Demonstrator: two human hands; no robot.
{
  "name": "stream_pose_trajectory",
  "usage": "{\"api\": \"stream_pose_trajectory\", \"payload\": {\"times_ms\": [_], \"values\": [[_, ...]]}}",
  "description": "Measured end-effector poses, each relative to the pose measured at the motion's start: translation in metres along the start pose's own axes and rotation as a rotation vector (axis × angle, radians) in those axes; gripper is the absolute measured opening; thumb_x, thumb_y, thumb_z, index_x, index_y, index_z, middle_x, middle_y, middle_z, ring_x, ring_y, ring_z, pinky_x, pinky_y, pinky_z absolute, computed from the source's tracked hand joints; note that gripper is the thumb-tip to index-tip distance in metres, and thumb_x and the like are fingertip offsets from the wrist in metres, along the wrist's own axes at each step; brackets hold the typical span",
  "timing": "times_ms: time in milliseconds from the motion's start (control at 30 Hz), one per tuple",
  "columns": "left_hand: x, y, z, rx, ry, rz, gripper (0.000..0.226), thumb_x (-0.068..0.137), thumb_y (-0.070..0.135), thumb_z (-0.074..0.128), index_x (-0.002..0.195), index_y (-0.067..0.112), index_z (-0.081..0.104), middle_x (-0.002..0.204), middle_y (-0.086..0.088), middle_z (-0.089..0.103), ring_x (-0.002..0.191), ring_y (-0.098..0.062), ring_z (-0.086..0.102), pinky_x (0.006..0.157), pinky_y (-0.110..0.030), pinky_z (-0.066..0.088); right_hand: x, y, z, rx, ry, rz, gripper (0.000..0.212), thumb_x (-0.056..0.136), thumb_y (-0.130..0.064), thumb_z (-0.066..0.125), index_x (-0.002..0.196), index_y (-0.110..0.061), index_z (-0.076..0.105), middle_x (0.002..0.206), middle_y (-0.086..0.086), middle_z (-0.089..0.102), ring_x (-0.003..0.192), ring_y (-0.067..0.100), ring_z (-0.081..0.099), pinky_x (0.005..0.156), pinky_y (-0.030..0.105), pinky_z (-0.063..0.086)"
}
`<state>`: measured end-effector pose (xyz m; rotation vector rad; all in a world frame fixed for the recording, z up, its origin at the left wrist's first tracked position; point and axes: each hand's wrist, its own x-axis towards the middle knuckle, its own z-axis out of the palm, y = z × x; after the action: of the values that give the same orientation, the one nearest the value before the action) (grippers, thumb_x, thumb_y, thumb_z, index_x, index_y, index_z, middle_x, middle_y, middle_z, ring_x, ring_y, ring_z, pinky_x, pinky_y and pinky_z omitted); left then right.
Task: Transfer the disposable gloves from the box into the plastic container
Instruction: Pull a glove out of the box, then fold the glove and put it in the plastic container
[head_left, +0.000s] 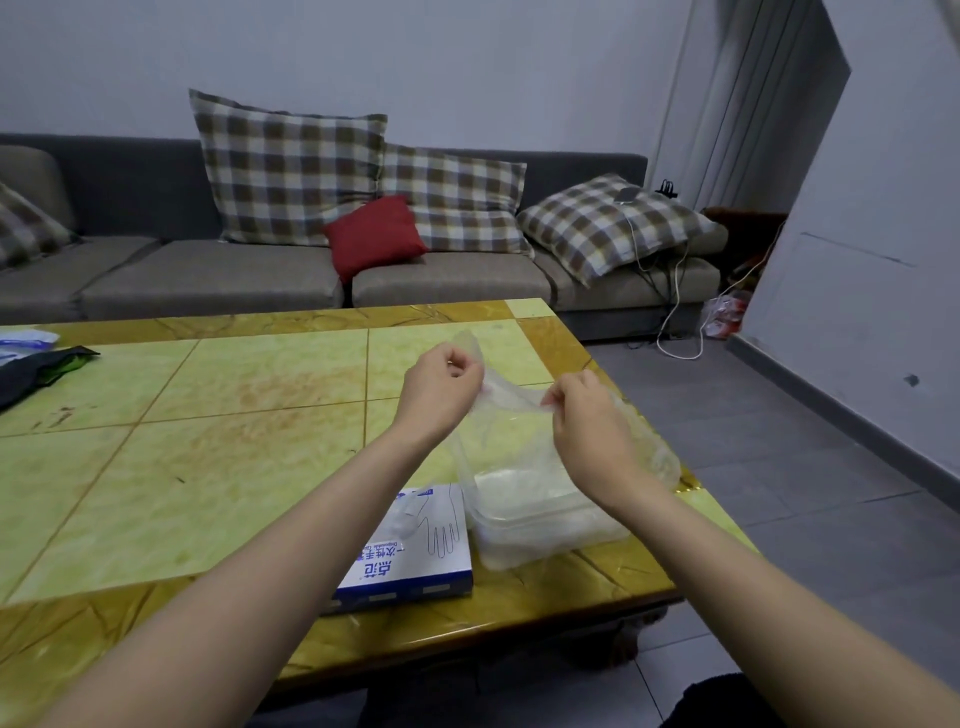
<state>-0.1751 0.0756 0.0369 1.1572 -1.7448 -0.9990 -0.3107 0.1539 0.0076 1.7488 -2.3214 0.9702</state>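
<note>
Pinching a thin clear glove (511, 397) between them, both hands are hovering above the far right part of the yellow-green table (208, 415). The left hand (441, 389) is curling its fingers and gripping one end of the glove near its fingertips, while the right hand (587, 431) is nipping the other end between thumb and fingers, so the film is stretching loosely from one to the other. The glove's lower part is hanging down towards the clear plastic container (498, 556), which is sitting near the table's right edge directly under the hands and is holding a pale, crumpled heap; whether that heap is all gloves is hard to tell. The glove box (415, 561), white with a blue band and a printed hand outline, is lying flat just beside the container on its left, with the left forearm crossing over part of it. At the table's far left edge a dark bag (31, 369) is lying. Beyond the table a grey sofa (208, 280) is carrying checked cushions (291, 171) and one red cushion (374, 236).
</note>
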Motion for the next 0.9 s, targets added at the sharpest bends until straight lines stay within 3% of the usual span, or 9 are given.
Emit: {"api": "stream_pose_trajectory", "payload": {"times_ms": [133, 233, 333, 433, 533, 600, 667, 767, 900], "values": [[0.008, -0.012, 0.003, 0.013, 0.002, -0.113, 0.011, 0.089, 0.012, 0.05, 0.088, 0.007, 0.06, 0.078, -0.001, 0.062, 0.063, -0.01, 0.052, 0.058, -0.025, 0.041, 0.003, 0.018, -0.006, -0.01, -0.023, 0.008, 0.019, 0.09, 0.002, 0.045, 0.089, -0.014, 0.053, 0.094, 0.001, 0.053, 0.087, 0.024, 0.051, 0.065, 0.037, 0.042], [0.014, -0.01, 0.007, -0.015, 0.005, -0.126, 0.011, 0.087, 0.008, 0.049, 0.08, 0.007, 0.057, 0.072, 0.0, 0.058, 0.061, -0.012, 0.05, 0.057, -0.025, 0.039, 0.015, 0.027, -0.016, -0.027, 0.014, 0.006, 0.023, 0.087, 0.007, 0.043, 0.091, -0.012, 0.056, 0.094, 0.002, 0.053, 0.088, 0.025, 0.051, 0.063, 0.033, 0.034], [0.021, 0.004, 0.011, -0.051, 0.056, -0.009, 0.013, 0.09, 0.011, 0.05, 0.078, 0.013, 0.053, 0.072, 0.003, 0.054, 0.064, -0.011, 0.047, 0.054, -0.021, 0.035, 0.03, 0.03, -0.031, -0.053, 0.132, -0.026, 0.024, 0.086, 0.01, 0.045, 0.093, -0.009, 0.059, 0.097, 0.004, 0.051, 0.094, 0.024, 0.046, 0.064, 0.033, 0.031], [0.022, 0.018, 0.012, -0.042, 0.133, 0.134, 0.004, 0.093, 0.015, 0.049, 0.097, 0.013, 0.048, 0.076, 0.004, 0.055, 0.065, -0.007, 0.048, 0.049, -0.014, 0.035, 0.039, 0.033, -0.042, -0.059, 0.311, -0.117, 0.03, 0.074, 0.018, 0.054, 0.09, -0.007, 0.06, 0.096, 0.008, 0.053, 0.092, 0.025, 0.045, 0.068, 0.031, 0.034], [0.016, 0.012, 0.013, 0.023, 0.173, 0.24, 0.017, 0.092, 0.012, 0.052, 0.102, 0.013, 0.038, 0.07, 0.004, 0.053, 0.062, -0.007, 0.05, 0.049, -0.013, 0.036, 0.037, 0.047, -0.041, -0.055, 0.348, -0.206, 0.033, 0.066, 0.022, 0.056, 0.082, -0.007, 0.061, 0.086, 0.006, 0.054, 0.084, 0.026, 0.046, 0.068, 0.032, 0.037], [0.01, -0.005, 0.016, 0.194, 0.13, 0.269, 0.02, 0.091, 0.013, 0.052, 0.101, 0.013, 0.034, 0.068, 0.005, 0.052, 0.062, -0.013, 0.053, 0.056, -0.026, 0.042, 0.032, 0.062, -0.032, -0.06, 0.262, -0.236, 0.032, 0.069, 0.021, 0.055, 0.077, -0.009, 0.061, 0.081, 0.001, 0.052, 0.081, 0.023, 0.045, 0.065, 0.032, 0.037], [0.006, -0.026, 0.023, 0.426, 0.048, 0.279, 0.021, 0.091, 0.013, 0.051, 0.1, 0.015, 0.032, 0.069, 0.001, 0.055, 0.063, -0.023, 0.057, 0.055, -0.035, 0.043, 0.026, 0.075, -0.021, -0.067, 0.06, -0.237, 0.034, 0.075, 0.018, 0.051, 0.076, -0.013, 0.065, 0.08, -0.004, 0.051, 0.081, 0.015, 0.041, 0.065, 0.027, 0.033], [0.004, -0.048, 0.031, 0.707, -0.085, 0.313, 0.021, 0.088, 0.013, 0.049, 0.101, 0.014, 0.032, 0.074, -0.006, 0.06, 0.066, -0.032, 0.058, 0.053, -0.035, 0.039, 0.02, 0.088, -0.008, -0.117, -0.331, -0.209, 0.043, 0.079, 0.017, 0.041, 0.082, -0.015, 0.07, 0.089, -0.001, 0.06, 0.086, 0.01, 0.047, 0.07, 0.021, 0.037], [0.009, -0.055, 0.043, 0.906, -0.146, 0.293, 0.029, 0.087, 0.012, 0.049, 0.113, 0.009, 0.036, 0.075, -0.006, 0.055, 0.068, -0.031, 0.054, 0.054, -0.032, 0.03, 0.026, 0.097, 0.002, -0.122, -0.57, -0.097, 0.048, 0.081, 0.014, 0.036, 0.083, -0.018, 0.072, 0.09, -0.003, 0.066, 0.087, 0.012, 0.059, 0.081, 0.029, 0.051]]}}
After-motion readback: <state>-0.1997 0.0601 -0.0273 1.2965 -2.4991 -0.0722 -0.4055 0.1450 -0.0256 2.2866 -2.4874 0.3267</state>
